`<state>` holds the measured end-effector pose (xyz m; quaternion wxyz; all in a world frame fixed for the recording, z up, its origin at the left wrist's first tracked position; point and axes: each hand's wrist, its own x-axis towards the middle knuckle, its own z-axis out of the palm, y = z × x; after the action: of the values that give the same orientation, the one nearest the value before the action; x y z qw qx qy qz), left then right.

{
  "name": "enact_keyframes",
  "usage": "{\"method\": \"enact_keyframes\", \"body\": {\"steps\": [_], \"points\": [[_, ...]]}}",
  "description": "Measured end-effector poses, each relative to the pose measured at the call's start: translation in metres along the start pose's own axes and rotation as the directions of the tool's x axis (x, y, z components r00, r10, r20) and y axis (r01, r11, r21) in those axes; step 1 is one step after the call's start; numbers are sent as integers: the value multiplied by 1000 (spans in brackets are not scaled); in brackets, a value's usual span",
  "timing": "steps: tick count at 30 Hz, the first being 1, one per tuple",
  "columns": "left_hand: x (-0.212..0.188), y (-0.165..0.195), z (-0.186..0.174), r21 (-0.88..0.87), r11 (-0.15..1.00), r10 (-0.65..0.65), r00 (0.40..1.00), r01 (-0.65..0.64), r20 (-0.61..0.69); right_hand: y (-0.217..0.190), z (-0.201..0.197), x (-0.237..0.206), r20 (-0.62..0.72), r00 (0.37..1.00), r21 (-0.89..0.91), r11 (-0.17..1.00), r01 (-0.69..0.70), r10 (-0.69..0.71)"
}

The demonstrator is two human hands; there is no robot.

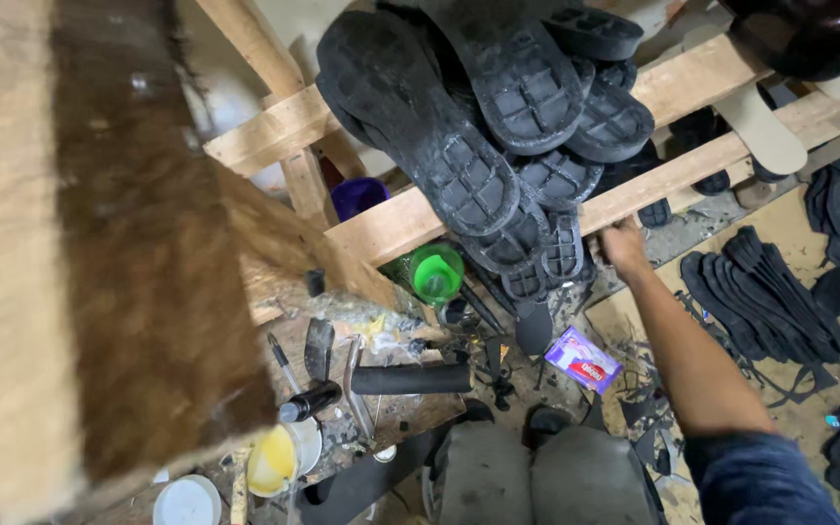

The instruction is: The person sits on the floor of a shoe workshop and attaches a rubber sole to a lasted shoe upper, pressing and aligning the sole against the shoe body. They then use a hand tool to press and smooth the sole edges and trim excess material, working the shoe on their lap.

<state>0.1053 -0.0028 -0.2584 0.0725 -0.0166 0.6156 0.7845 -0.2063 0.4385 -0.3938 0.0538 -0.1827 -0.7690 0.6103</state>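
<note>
Reaching up and away from the body, the right hand [622,243] sits at the lower edge of a pile of black rubber shoe soles [498,126] stacked tread-out on a wooden rack [396,226]. The hand touches the lowest rail of that rack, just beside the smallest soles at the bottom of the pile; its fingers are turned away and partly hidden, so whether they are curled on a sole, on the rail or lie flat cannot be told. The forearm runs down toward the lower right, ending in a dark blue sleeve [755,481].

The left hand is out of view.

Beneath the rack stands a green plastic cup [437,273], with a purple container [358,195] further back between the wooden posts. On the cluttered work surface below lie a black rubber roll [410,378], a black-handled tool [308,401], a thin metal tool [354,384] and a yellow-stained pot [274,457] with a white lid [187,501] close by. A small purple-and-white packet [583,359] rests on the floor near the forearm. To the right, a fan of black straps [765,292] is spread on cardboard. A large blurred wooden plank [80,253] fills the left side, close to the camera. The person's knees in grey trousers [537,476] show at the bottom edge.
</note>
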Motion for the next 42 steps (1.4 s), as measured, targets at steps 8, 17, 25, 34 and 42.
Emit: {"method": "enact_keyframes", "body": {"steps": [8,17,25,34,42], "points": [[-21,26,2,3,993,117,992,-118,53,-14,-52,-132,518,852,673,577,-463,79],[-35,133,82,49,974,222,975,-223,22,-74,-143,-341,134,988,629,765,-141,73],[-63,191,136,264,831,443,870,-489,217,-227,-175,-438,48,989,646,760,77,-141],[-77,206,143,224,830,452,852,-510,266,-317,-143,-481,234,941,780,624,-31,-245],[-77,205,139,207,832,470,853,-514,228,-300,-138,-468,436,806,900,202,-387,-401]]}}
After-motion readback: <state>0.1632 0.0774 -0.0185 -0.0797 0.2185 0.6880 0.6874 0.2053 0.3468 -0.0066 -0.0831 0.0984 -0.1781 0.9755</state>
